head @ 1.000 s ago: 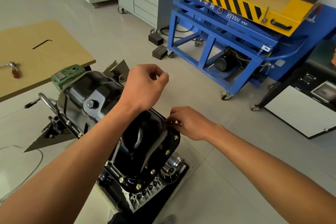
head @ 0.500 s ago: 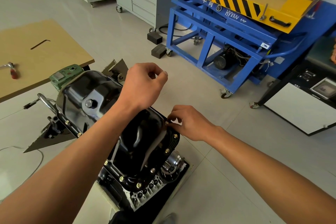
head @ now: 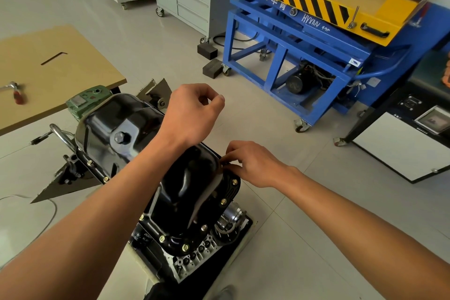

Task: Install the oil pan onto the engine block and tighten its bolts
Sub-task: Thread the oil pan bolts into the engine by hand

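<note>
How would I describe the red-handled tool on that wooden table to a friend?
Find the tan wooden tabletop at the left, behind the black oil pan. The tool lies near the picture's left edge. Unlike the thin black L-shaped key farther back, it has a red handle and shiny metal head.

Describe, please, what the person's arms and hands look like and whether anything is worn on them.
Both the left hand and the right hand are bare: no gloves, rings or watch show. The left forearm and right forearm are uncovered up to the frame edge, no sleeve in view.
</note>
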Demonstrator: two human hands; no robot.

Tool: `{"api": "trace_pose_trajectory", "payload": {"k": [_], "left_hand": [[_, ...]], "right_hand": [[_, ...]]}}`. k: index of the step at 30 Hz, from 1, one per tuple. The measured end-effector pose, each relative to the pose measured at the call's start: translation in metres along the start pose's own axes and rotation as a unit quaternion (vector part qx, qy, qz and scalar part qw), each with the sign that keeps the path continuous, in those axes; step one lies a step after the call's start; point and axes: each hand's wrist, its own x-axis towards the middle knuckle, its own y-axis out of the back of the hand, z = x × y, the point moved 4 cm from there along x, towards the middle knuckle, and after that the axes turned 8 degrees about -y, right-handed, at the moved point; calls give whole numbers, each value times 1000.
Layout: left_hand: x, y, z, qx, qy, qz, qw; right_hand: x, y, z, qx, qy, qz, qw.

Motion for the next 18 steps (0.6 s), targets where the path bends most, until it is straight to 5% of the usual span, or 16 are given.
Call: {"api": "trace_pose_trajectory", "payload": {"k": [18], "left_hand": [[0, 0, 0, 3, -4, -3, 1000]], "right_hand": [[-2, 3, 2, 7, -10, -22, 1000]]}}
